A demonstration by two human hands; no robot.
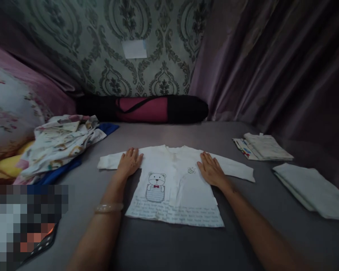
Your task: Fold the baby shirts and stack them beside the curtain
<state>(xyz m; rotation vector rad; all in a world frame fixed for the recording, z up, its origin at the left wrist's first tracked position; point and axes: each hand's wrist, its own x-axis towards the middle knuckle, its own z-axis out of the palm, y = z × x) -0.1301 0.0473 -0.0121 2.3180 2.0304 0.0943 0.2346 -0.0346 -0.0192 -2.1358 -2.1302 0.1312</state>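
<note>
A small white long-sleeved shirt (172, 188) lies spread flat on the grey sheet, its neckline facing away from me and its sleeves stretched out to both sides. A bear in a pocket and a small bee are printed on its front. My left hand (130, 162) rests flat where the left-side sleeve joins the body, with a pale bangle on the wrist. On the other side, my right hand (211, 169) lies flat near that sleeve's shoulder. Neither hand grips the cloth; the fingers are stretched out.
Rumpled clothes (64, 141) are heaped at the left beside a floral pillow (8, 101). Folded cloths (265, 146) and a folded pale garment (313, 190) lie at the right. A black and pink roll bag (144, 109) stretches along the wall.
</note>
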